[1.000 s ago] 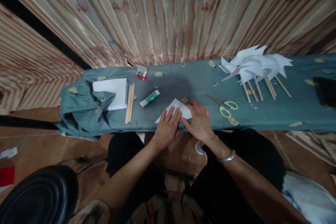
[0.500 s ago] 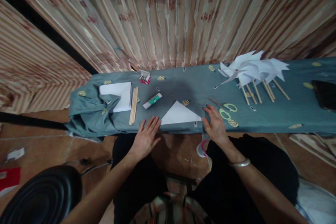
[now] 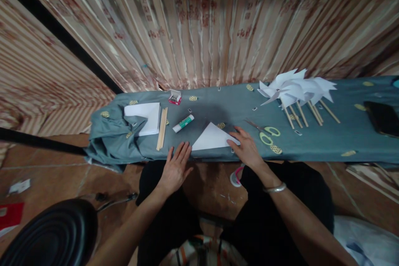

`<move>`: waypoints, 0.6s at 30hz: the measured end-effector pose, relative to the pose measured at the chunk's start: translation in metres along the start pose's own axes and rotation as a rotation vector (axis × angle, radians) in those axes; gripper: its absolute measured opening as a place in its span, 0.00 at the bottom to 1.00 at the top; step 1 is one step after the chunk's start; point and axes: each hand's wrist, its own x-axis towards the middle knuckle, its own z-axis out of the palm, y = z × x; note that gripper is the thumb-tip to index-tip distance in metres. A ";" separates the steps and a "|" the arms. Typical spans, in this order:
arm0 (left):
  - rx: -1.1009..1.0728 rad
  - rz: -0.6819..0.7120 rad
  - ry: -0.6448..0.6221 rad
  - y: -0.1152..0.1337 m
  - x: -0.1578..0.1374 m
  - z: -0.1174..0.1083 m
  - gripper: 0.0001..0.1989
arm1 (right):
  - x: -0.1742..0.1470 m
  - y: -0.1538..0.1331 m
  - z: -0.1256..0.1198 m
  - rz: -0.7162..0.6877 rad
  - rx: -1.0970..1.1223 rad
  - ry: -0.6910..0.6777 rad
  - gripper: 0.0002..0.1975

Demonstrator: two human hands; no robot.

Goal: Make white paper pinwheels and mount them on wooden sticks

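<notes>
A white paper triangle (image 3: 212,138) lies flat near the front edge of the cloth-covered table, its peak pointing away from me. Beside its left corner rests my left hand (image 3: 175,167), palm down with the fingers stretched out. My right hand (image 3: 248,149) is at the opposite corner, thumb and fingers apart around the paper's tip; the thumb overlaps the paper. Just right of that hand are scissors (image 3: 266,133) with pale green handles. Beyond the paper, to the left, lies a glue stick (image 3: 183,123).
Wooden sticks (image 3: 161,129) lie beside stacked white paper (image 3: 152,120) at left. A small red-and-white box (image 3: 175,97) sits farther back. Several paper pinwheels (image 3: 294,87) on sticks lie at right, with a black phone-like object (image 3: 382,118) beyond. A pleated curtain (image 3: 199,29) hangs behind the table.
My right hand has moved left, from beside the paper's right corner to over it. My left hand stays by the left corner. The view has shifted slightly.
</notes>
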 end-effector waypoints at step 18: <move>-0.791 -0.447 0.174 0.015 -0.011 -0.009 0.32 | 0.031 -0.018 -0.032 -0.048 0.425 0.139 0.06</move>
